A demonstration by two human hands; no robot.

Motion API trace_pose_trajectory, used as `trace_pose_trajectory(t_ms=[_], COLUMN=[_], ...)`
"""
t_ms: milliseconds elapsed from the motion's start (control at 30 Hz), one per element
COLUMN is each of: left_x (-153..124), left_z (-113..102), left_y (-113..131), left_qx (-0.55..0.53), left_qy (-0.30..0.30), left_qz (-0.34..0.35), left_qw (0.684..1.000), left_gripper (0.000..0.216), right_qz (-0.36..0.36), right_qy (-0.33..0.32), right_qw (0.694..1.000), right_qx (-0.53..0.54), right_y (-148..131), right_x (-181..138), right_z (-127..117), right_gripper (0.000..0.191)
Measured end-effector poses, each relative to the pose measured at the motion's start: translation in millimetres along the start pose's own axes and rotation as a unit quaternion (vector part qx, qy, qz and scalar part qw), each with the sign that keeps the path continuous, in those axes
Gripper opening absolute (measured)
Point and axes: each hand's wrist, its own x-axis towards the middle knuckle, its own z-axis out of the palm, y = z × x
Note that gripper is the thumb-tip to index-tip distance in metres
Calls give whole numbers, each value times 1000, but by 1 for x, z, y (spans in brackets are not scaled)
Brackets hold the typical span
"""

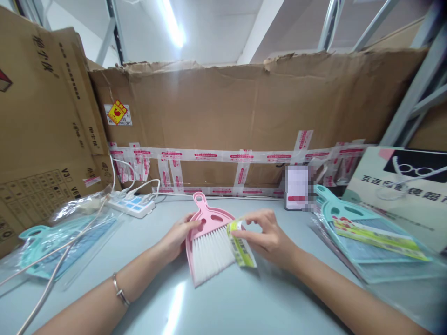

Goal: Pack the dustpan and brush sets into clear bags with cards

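Observation:
A small pink dustpan with a white-bristled brush lies on the grey table in front of me. My left hand grips its left edge, fingers curled around the pink plastic. My right hand pinches a green and yellow paper label against the right side of the brush.
A stack of teal dustpan sets in clear bags lies at the right. Another bagged teal set lies at the left, crossed by white cables from a power strip. Cardboard walls enclose the table's back and left.

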Motion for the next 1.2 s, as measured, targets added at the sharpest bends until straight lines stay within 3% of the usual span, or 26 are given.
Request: trace_pose_trajectory(t_ms=[133, 233, 333, 433, 467, 500, 600, 667, 800, 967, 1033, 1100, 1167, 1200], left_x=[1, 4, 6, 6, 4, 3, -4, -9, -17, -15, -13, -11, -11, -12], left_z=[-2, -4, -6, -3, -2, 0, 7, 11, 14, 15, 14, 12, 10, 10], left_y=[1, -2, -6, -8, -7, -7, -3, -1, -3, -14, -13, -7, 2, 6], left_qx=[-5, -7, -12, -27, -33, -38, -40, -31, 7, 52, 43, 19, -13, -30], left_qy=[-22, -23, -23, -34, -39, -44, -69, -108, -201, -182, -170, -141, -95, -72], left_qz=[4, 8, 7, 8, 7, 5, -9, -19, 12, 37, 50, 73, 97, 111], left_qw=[1000, 1000, 1000, 999, 999, 998, 997, 994, 979, 981, 983, 987, 991, 991], left_gripper=[34, 31, 30, 31, 32, 33, 37, 39, 47, 66, 67, 68, 69, 69], right_qz=[90, 205, 310, 335, 327, 319, 299, 277, 228, 203, 215, 263, 360, 426], right_qy=[-19, -20, -96, -271, -315, -343, -358, -350, -334, -297, -237, -111, 44, 106], right_qw=[990, 951, 862, 724, 703, 708, 794, 835, 876, 907, 927, 947, 922, 884], right_qx=[104, 232, 389, 539, 548, 529, 389, 321, 261, 221, 193, 147, 134, 161], right_y=[6, 1, -10, -19, -21, -22, -23, -24, -27, -27, -22, -15, -10, -10], right_x=[-1, 6, 16, 21, 21, 20, 15, 13, 14, 9, 4, 1, 2, 5], right_z=[-6, -13, -19, -22, -21, -21, -16, -13, -11, -1, 6, 11, 14, 14], right_gripper=[31, 24, 13, 12, 15, 18, 21, 22, 22, 21, 29, 47, 70, 79])
